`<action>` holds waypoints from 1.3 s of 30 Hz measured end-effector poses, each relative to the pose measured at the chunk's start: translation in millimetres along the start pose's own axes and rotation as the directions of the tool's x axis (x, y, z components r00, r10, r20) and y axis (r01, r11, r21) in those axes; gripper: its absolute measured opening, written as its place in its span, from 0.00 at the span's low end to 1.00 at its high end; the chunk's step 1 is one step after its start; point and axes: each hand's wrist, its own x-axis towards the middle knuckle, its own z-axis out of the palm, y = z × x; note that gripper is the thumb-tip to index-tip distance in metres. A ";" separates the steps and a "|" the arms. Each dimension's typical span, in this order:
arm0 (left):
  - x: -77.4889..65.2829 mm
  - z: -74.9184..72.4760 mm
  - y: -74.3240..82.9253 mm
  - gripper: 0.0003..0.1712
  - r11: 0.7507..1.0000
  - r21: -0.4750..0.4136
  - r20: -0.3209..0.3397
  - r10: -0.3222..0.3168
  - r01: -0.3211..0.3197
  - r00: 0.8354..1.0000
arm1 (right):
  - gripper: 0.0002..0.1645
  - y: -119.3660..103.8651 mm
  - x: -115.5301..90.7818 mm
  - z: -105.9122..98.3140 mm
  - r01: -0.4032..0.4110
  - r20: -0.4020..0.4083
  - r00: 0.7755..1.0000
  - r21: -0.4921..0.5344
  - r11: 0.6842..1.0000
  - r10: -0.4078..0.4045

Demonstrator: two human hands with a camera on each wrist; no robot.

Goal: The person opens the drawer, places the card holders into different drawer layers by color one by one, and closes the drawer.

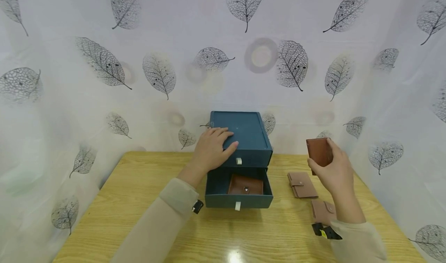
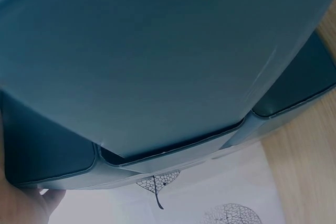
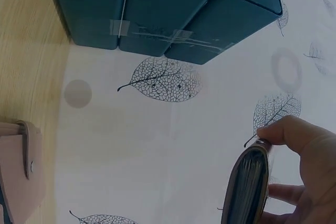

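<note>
My left hand (image 1: 212,148) rests on the top of a dark blue drawer box (image 1: 240,129), fingers laid over its left side. Below its upper drawer, another drawer (image 1: 226,201) is pulled out, and a brown wallet with a snap (image 1: 245,184) lies inside. My right hand (image 1: 336,174) holds a brown card wallet (image 1: 318,152) up in the air to the right of the box, thumb on one side. In the right wrist view this wallet (image 3: 245,187) appears edge-on, with a thick stack of leaves inside. The left wrist view shows the pulled-out drawer (image 2: 173,66) close up.
Two pinkish-tan wallets, one farther back (image 1: 302,185) and one nearer (image 1: 323,212), lie on the wooden table (image 1: 146,201) right of the box. The nearer one is partly behind my right wrist. A white leaf-print curtain (image 1: 195,30) hangs behind the table.
</note>
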 end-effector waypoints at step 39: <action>0.1 0.4 -0.9 0.33 1.000 0.000 -0.002 0.005 -0.005 1.000 | 0.53 -77.6 -33.5 44.1 0.457 -0.258 0.886 0.613 0.644 -0.384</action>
